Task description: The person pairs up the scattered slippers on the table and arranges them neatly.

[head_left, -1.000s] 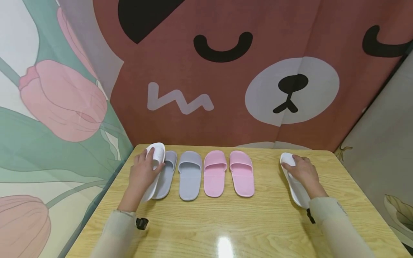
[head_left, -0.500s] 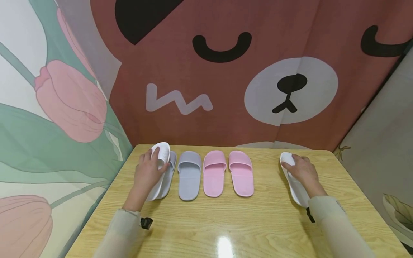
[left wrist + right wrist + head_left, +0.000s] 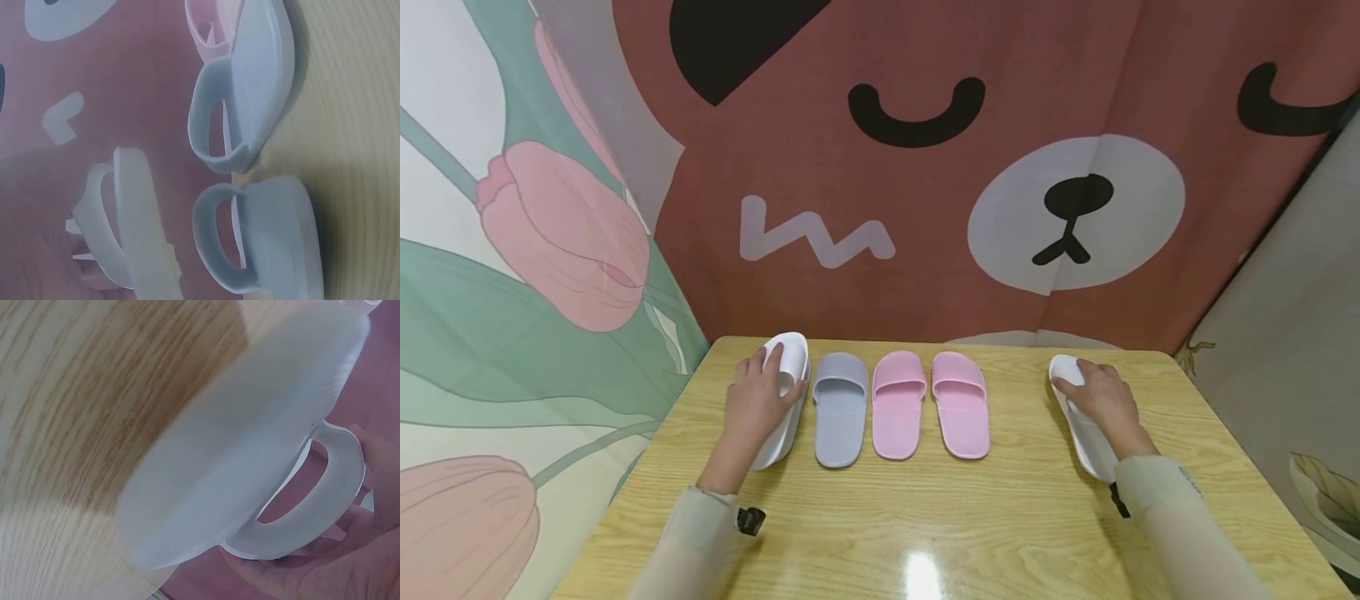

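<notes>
My left hand [image 3: 754, 408] grips a white slipper [image 3: 793, 360] by its strap at the left of the table. In the left wrist view that white slipper [image 3: 139, 212] is held apart from and above a grey slipper [image 3: 278, 234], which it almost wholly hides in the head view. A second grey slipper [image 3: 840, 429] lies just to the right. Toward the table's right side, my right hand [image 3: 1107, 400] holds another white slipper [image 3: 1090, 442] round its strap. The right wrist view shows this slipper tilted, its sole over the tabletop; whether it touches the wood I cannot tell.
Two pink slippers [image 3: 898, 427] lie side by side right of the grey pair, toes toward the back. The wooden table [image 3: 880, 517] ends at a bear-patterned curtain [image 3: 820, 300]. A tulip-patterned curtain [image 3: 572, 367] hangs at the left, and another curtain [image 3: 1292, 333] at the right.
My left hand has carried its white slipper to the right, over the leftmost grey one, covering it in the head view. My right hand has hardly moved.
</notes>
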{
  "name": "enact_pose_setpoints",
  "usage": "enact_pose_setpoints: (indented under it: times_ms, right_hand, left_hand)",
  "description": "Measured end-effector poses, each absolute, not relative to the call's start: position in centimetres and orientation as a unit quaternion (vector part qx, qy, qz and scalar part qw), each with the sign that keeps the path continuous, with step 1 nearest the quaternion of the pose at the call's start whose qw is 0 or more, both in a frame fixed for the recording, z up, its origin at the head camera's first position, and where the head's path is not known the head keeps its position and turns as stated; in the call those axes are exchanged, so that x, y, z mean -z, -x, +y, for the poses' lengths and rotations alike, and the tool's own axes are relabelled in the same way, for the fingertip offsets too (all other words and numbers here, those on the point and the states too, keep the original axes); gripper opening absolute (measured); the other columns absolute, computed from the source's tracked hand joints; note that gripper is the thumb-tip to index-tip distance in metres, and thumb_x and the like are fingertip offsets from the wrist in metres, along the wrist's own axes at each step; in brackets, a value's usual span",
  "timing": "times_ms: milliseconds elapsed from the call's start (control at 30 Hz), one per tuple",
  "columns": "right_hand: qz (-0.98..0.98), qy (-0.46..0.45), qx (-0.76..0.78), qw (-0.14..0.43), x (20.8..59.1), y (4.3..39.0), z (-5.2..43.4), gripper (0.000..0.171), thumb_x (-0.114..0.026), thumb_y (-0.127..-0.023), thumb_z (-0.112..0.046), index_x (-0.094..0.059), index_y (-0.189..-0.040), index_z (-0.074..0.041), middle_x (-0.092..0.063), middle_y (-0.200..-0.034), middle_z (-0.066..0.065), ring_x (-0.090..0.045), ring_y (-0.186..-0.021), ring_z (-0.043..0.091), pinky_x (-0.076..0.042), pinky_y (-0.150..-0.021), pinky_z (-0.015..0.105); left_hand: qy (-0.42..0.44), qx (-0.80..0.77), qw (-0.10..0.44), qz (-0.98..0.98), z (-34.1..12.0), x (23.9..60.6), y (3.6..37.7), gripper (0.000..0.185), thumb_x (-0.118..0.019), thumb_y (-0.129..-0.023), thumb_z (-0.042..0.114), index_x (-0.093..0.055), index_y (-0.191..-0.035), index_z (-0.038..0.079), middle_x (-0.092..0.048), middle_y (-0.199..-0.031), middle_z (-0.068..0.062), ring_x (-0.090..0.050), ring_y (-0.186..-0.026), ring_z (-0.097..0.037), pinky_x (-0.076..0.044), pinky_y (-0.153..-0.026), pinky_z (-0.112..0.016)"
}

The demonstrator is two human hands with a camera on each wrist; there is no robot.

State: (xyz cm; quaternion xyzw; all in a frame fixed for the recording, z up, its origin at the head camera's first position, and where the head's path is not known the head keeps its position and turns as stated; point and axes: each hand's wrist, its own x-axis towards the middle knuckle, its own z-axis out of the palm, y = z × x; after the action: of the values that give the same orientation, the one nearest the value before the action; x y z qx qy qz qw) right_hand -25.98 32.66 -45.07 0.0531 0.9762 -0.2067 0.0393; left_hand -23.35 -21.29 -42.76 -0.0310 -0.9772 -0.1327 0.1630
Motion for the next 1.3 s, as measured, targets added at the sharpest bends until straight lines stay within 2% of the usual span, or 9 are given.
enact_pose_setpoints:
  times_ms: [300,700,967,1300]
  right_hand:
    - [0.977,-0.05,0.206,0.035,45.1,25.9,32.6,0.089,-0.049,-0.099,-0.059,-0.026,-0.155,0.007,-0.026,-0.148,0.044,-0.03,-0.132,0.063,-0.032,-0.104,0.072]
    - [0.973,-0.066,0.218,0.025,45.3,25.9,32.8,0.091,-0.05,-0.098,-0.061,-0.027,-0.154,0.007,-0.027,-0.142,0.046,-0.041,-0.12,0.064,-0.04,-0.094,0.07]
    - [0.97,-0.076,0.228,0.022,45.7,26.1,33.1,0.092,-0.051,-0.098,-0.061,-0.028,-0.153,0.009,-0.027,-0.143,0.046,-0.041,-0.12,0.064,-0.041,-0.094,0.07]
    - [0.968,-0.082,0.237,0.018,45.9,26.0,33.2,0.09,-0.052,-0.098,-0.06,-0.03,-0.152,0.01,-0.027,-0.144,0.045,-0.042,-0.12,0.063,-0.041,-0.093,0.069]
  left_hand:
    - [0.043,0.128,0.163,-0.977,-19.2,42.7,23.3,0.08,-0.07,-0.091,0.048,-0.04,-0.154,0.008,-0.044,-0.149,-0.027,-0.044,-0.131,-0.048,-0.05,-0.086,-0.066]
    - [0.048,0.123,0.167,-0.977,-17.3,42.7,23.2,0.08,-0.07,-0.09,0.05,-0.042,-0.153,0.01,-0.046,-0.149,-0.025,-0.047,-0.131,-0.046,-0.051,-0.086,-0.066]
    - [0.073,0.134,0.192,-0.97,-15.8,42.8,23.2,0.079,-0.073,-0.089,0.048,-0.045,-0.151,0.007,-0.049,-0.146,-0.026,-0.048,-0.129,-0.046,-0.053,-0.088,-0.06]
    - [0.073,0.137,0.182,-0.971,-13.7,42.8,23.3,0.079,-0.073,-0.09,0.049,-0.045,-0.152,0.009,-0.049,-0.146,-0.024,-0.049,-0.127,-0.044,-0.054,-0.086,-0.059]
